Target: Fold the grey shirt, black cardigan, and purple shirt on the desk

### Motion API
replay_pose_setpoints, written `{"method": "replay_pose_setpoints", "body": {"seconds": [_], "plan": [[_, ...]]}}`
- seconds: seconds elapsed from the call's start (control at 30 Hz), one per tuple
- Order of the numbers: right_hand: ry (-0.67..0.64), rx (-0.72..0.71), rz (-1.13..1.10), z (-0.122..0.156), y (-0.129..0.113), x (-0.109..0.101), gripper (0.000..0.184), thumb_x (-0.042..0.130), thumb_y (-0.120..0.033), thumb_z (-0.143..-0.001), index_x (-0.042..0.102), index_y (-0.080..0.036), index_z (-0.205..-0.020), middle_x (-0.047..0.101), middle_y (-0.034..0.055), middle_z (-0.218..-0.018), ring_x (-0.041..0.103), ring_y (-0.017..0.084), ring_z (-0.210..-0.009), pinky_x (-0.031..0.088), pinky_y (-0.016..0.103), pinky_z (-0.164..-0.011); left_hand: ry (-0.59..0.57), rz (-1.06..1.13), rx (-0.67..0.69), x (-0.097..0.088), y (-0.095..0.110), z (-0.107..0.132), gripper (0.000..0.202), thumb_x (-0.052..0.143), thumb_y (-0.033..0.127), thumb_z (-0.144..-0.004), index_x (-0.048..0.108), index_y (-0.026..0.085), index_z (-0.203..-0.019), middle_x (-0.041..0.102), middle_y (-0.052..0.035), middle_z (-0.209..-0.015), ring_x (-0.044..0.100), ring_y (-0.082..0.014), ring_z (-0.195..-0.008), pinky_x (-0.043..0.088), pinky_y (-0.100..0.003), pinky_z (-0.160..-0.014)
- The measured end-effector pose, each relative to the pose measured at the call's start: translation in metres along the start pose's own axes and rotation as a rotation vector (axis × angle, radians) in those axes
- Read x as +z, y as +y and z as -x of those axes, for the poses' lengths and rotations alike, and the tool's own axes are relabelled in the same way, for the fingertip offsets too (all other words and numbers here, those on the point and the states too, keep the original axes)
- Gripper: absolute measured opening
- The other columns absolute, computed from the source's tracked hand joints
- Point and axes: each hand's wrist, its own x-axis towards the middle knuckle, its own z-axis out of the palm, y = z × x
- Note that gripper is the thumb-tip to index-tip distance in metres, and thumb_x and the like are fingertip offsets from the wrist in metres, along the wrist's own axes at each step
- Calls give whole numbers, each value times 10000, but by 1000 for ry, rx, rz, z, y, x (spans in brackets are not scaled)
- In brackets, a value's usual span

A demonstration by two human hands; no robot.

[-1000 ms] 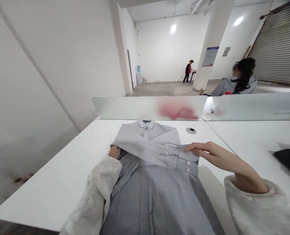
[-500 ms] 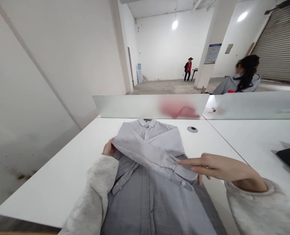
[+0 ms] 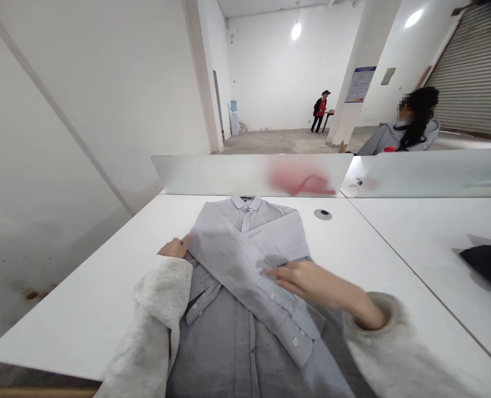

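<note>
A grey button-up shirt [image 3: 224, 342] lies front up on the white table, collar pointing away from me. Both sleeves are folded inward and cross over the chest. The upper sleeve [image 3: 245, 265] runs diagonally down to a buttoned cuff [image 3: 297, 334] at the lower right. At the shirt's left edge, my left hand [image 3: 175, 247] pinches the fold of that sleeve, thumb against the cloth. My right hand [image 3: 315, 282] lies over the sleeve above the cuff with fingers stretched out, slightly blurred, holding nothing.
A frosted divider [image 3: 212, 174] stands along the back of the white table [image 3: 125, 287], a reddish shape behind it. A cable grommet [image 3: 323, 214] is set in the tabletop. Dark cloth [image 3: 488, 268] lies at the right. One person [image 3: 413, 124] sits beyond the divider; another [image 3: 320, 110] stands farther back.
My right hand has moved left from the cuff onto the sleeve. The cuff now lies flatter and lower. My left hand has shifted slightly outward at the sleeve fold.
</note>
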Motion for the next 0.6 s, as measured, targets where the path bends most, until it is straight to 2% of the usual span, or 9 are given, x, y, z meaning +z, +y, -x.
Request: {"method": "replay_pose_setpoints", "body": {"seconds": [0.03, 0.07, 0.1, 0.17, 0.23, 0.3, 0.4, 0.47, 0.6], "plan": [[-84, -110, 105, -4, 6, 19, 266, 552, -312, -877, 672, -234, -1101, 701, 58, -909, 648, 221, -834, 499, 377, -796, 55, -47, 40, -3, 3, 3, 431, 462, 503, -811, 606, 111, -919, 674, -253, -838, 627, -425, -904, 444, -554, -776], [-141, -207, 199, -7, 12, 38, 312, 480, -293, -921, 622, -217, -1188, 661, 91, -1106, 604, 246, -1027, 454, 425, -920, 96, -81, 94, -5, 8, 7, 448, 429, 460, -839, 578, 80, -1023, 651, -285, -973, 591, -435, -1001, 394, -593, -854], [-189, -280, 278, -9, 19, 54, 353, 431, -289, -946, 564, -204, -1262, 570, 110, -1278, 503, 262, -1196, 377, 467, -1019, 117, -105, 162, -5, 14, 11, 454, 399, 418, -863, 546, 62, -1104, 617, -295, -1083, 555, -425, -1080, 336, -607, -929], [-251, -344, 355, -9, 31, 79, 417, 401, -322, -962, 465, -195, -1354, 369, 122, -1459, 284, 272, -1364, 239, 511, -1111, 95, -129, 326, 2, 30, 21, 431, 363, 355, -893, 521, 82, -1187, 576, -246, -1217, 503, -361, -1185, 234, -555, -1052], [-326, -333, 385, -7, 38, 89, 490, 389, -383, -963, 373, -195, -1416, 235, 131, -1516, 141, 281, -1407, 177, 538, -1126, 14, -130, 491, 19, 47, 35, 392, 383, 332, -899, 545, 154, -1209, 574, -152, -1276, 471, -280, -1242, 186, -451, -1115], [-365, -289, 392, -4, 42, 88, 545, 371, -437, -959, 315, -195, -1444, 172, 141, -1530, 67, 290, -1413, 154, 554, -1125, -99, -128, 650, 40, 60, 51, 391, 434, 337, -886, 553, 210, -1236, 546, -89, -1331, 426, -239, -1289, 193, -390, -1127], [-380, -254, 387, -3, 42, 83, 560, 352, -468, -958, 306, -202, -1449, 166, 143, -1528, 53, 289, -1413, 146, 553, -1125, -292, -174, 862, 67, 67, 69, 481, 395, 380, -909, 458, 206, -1353, 412, -93, -1445, 301, -259, -1368, 202, -451, -1121], [-382, -247, 383, -4, 42, 82, 555, 350, -471, -958, 312, -209, -1446, 172, 142, -1526, 69, 286, -1412, 145, 548, -1126, -350, -224, 887, 75, 65, 70, 526, 336, 407, -931, 378, 194, -1410, 325, -104, -1489, 228, -274, -1396, 183, -495, -1119], [-396, -236, 380, -5, 41, 83, 561, 333, -481, -960, 308, -205, -1448, 164, 142, -1528, 60, 282, -1413, 134, 541, -1129, -287, -281, 719, 67, 51, 48, 564, 387, 439, -910, 369, 193, -1417, 312, -96, -1494, 209, -268, -1402, 137, -481, -1135]]}}
